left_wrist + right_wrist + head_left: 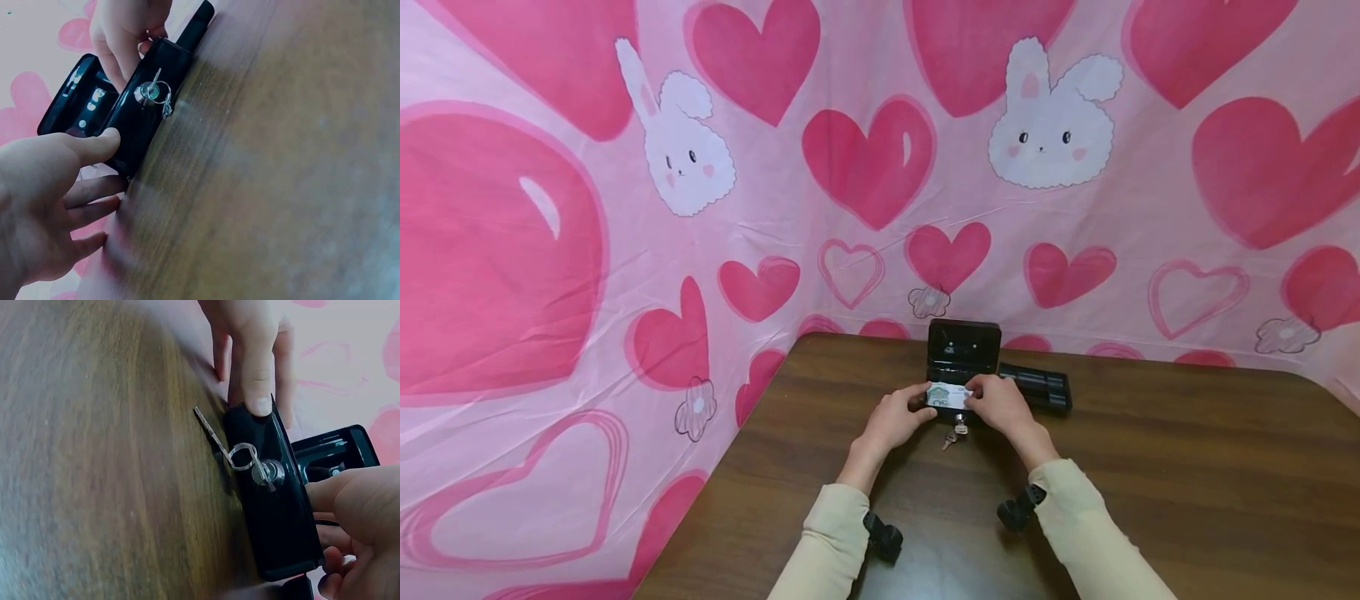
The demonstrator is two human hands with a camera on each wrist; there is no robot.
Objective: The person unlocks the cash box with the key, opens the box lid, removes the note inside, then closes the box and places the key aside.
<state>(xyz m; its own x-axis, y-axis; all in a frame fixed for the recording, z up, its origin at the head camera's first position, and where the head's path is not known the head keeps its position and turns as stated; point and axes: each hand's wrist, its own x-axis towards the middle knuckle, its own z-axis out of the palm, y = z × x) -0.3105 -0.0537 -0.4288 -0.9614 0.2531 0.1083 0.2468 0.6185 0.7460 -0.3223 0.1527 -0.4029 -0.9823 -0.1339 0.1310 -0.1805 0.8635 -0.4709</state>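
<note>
A small black cash box [964, 343] stands on the table with its lid raised. A pale banknote [949, 396] with green print lies across its opening. My left hand [892, 419] grips the box's left end; in the left wrist view the thumb [103, 145] presses the front face and the other fingers reach round the end. At the right, my right hand [1002, 406] pinches the banknote's right end with bent fingers. Its thumb [325, 490] reaches over the box rim in the right wrist view. A key [265, 475] sits in the front lock, with another key [209, 428] hanging from its ring.
A black ridged object [1037, 387] lies on the brown wooden table [1120, 483] just right of the box. Behind and to the left hangs a pink cloth [880, 67] with hearts and rabbits. Each sleeve carries a black wrist camera [883, 537].
</note>
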